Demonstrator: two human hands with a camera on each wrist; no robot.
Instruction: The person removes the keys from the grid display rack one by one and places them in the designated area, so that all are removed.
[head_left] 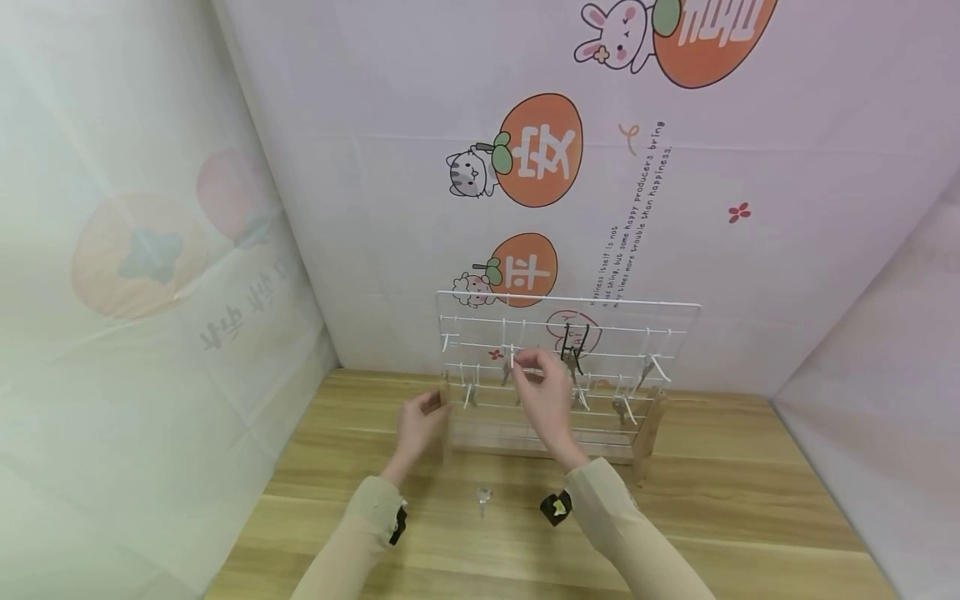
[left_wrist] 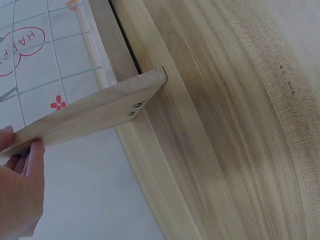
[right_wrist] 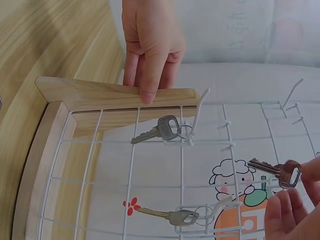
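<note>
A white wire grid rack (head_left: 570, 299) with wooden side pieces stands at the back of the table. My left hand (head_left: 422, 421) grips its left wooden side board (left_wrist: 95, 107), with the thumb on one face and the fingers on the other. In the right wrist view, my right hand (right_wrist: 292, 215) pinches a key (right_wrist: 287, 173) at its head end, in front of the grid. A white hook (head_left: 512, 358) shows by the fingertips in the head view. Two other keys hang on nearby hooks: a silver one (right_wrist: 169, 128) and a brassy one (right_wrist: 182, 217).
A loose key (head_left: 483, 497) lies on the wooden table (head_left: 735, 483) before the rack. More keys hang farther right, including one key (head_left: 621, 407) low down. A black hook (head_left: 576, 348) stands out near the grid's middle. Printed cloth (head_left: 405, 167) hangs behind.
</note>
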